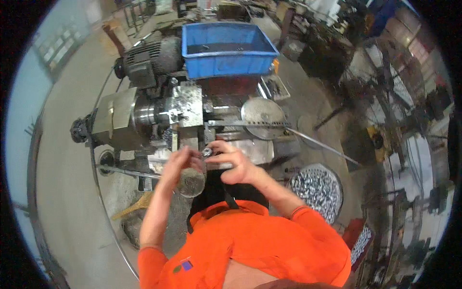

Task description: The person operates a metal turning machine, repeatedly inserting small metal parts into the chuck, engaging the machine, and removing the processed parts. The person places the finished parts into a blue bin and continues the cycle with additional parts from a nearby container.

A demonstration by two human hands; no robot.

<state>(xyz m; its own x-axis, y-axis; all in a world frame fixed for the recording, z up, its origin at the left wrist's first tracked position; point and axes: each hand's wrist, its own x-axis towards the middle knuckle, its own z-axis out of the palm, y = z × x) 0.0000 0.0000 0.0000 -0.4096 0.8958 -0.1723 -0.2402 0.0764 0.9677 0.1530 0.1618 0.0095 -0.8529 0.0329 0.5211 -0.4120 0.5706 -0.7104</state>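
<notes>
Between thumb and fingers of my right hand (233, 161) is a small, shiny round metal part (207, 152) with what looks like a hole in its end. Just left of that part is my left hand (182, 161), its fingers smeared by motion; whether they touch the part I cannot tell. Both hands are in front of a small lathe-like machine with a metal block (186, 107) on it and a cylindrical chuck or spindle (144, 115) at its left. Below my left hand stands a round container (191, 183) with a greyish top.
Behind the machine sits a blue plastic bin (219, 65), with an electric motor (149, 60) to its left. A long lever (322, 143) sticks out rightward. At lower right are a round basin (340, 192) and a red box (353, 233) of metal parts. A fan (380, 82) stands right.
</notes>
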